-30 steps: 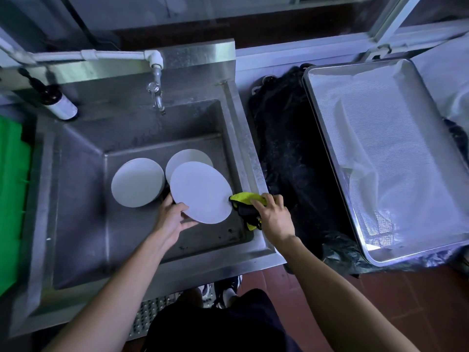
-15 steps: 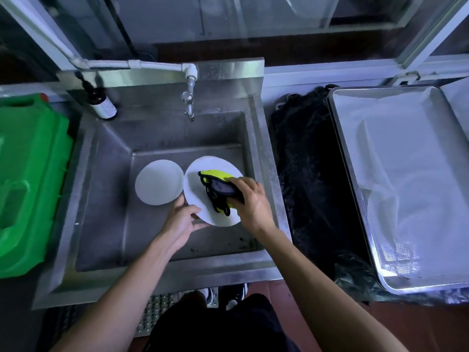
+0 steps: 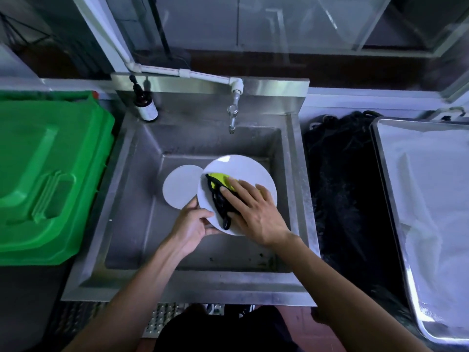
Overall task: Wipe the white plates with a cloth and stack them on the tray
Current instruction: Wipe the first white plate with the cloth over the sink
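two round white plates (image 3: 243, 168), yellow-black cloth (image 3: 220, 191) across one

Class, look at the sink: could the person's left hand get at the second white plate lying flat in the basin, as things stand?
Probably not yet: the left hand grips the rim of the round white plate being wiped, so it is occupied. The flat white plate lies beside it, mostly uncovered.

Two white plates (image 3: 243, 171) (image 3: 180, 186), one cloth (image 3: 219, 191), one tray (image 3: 380, 153), two hands (image 3: 190, 227) (image 3: 256, 214)

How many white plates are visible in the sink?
2: one plate held up under the cloth, another lying left of it. More may be hidden beneath.
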### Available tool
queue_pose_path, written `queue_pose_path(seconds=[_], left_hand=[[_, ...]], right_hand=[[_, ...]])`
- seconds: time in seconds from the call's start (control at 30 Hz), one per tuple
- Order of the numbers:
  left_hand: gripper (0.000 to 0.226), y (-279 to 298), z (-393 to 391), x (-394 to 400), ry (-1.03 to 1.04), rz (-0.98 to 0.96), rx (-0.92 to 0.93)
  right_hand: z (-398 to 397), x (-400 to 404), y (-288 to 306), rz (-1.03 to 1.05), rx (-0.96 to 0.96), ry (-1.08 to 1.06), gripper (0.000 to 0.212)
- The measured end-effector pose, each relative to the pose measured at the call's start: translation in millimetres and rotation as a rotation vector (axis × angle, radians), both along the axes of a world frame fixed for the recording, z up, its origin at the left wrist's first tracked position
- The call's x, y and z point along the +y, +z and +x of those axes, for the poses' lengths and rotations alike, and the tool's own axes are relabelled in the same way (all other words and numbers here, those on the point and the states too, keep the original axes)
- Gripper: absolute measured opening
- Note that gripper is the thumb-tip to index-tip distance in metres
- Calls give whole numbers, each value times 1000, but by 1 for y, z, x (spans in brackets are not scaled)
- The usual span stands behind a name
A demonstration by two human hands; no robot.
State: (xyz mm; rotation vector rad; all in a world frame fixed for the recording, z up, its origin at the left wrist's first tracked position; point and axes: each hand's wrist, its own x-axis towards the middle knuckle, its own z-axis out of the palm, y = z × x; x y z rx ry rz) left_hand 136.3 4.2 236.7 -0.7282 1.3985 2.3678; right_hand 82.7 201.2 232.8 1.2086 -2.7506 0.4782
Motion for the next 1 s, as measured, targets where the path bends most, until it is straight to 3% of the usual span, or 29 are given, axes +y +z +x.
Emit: queue_pose_path(seconds=[0.1,0.23,0.4,0.7,1.0], left_hand=[[61,2,-8,-15,-68,14,34],[48,5,-19,-36,-163,58,56],[48,1,-28,-57,-245,30,62],[52,-3,-39,-93,-166,15,60],[51,3,-47,-111,-71,-1,49]], right_hand=[[0,-20,-1,19,102,79,49],[-11,-56,4,-80,98,-34,54],[-37,-74,7,80,77,-44,56],[-69,-99,21,182,-73,-405,65],[-27,-96,14,208,-201,-527,65]])
